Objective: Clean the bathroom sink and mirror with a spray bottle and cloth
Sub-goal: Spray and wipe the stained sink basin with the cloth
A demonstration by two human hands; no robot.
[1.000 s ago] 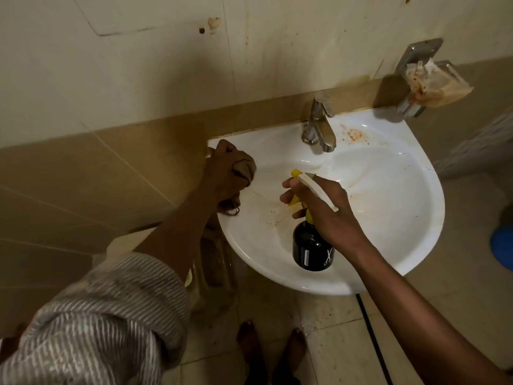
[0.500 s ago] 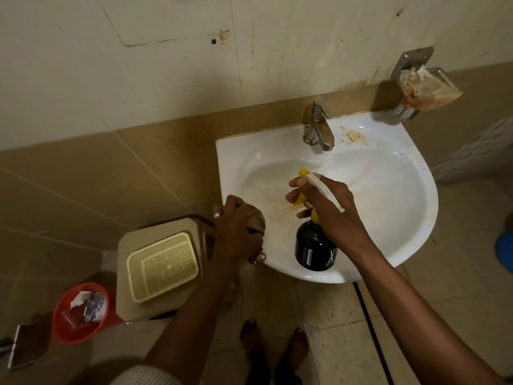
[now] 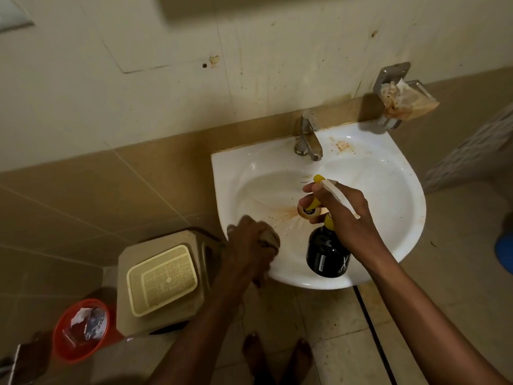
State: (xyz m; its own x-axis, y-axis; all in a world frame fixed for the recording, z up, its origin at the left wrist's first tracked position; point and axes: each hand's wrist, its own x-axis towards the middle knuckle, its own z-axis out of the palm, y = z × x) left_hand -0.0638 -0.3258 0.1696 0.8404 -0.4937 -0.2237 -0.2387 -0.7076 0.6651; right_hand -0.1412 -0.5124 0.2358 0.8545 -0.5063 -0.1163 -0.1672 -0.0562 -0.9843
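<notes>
Cloth [image 3: 270,238] seemingly inside left hand [image 3: 249,245].

The left hand [image 3: 251,245] was curled into a closed fist, knuckles up, its grip bunched tight round a cloth [image 3: 270,238], and the fist was pressed down at the near left rim of the sink [image 3: 388,151]. The left forearm ran bare from the lower middle of the view up to that wrist, nearly straight. The right hand [image 3: 340,209] was held higher, over the basin, wrapped round the neck of a spray bottle [image 3: 326,252] with the forefinger hooked in front and the thumb behind. The right forearm came in bare from the lower right corner, wrist slightly bent. Two bare feet [image 3: 277,357] stood on the floor between the arms.
</notes>
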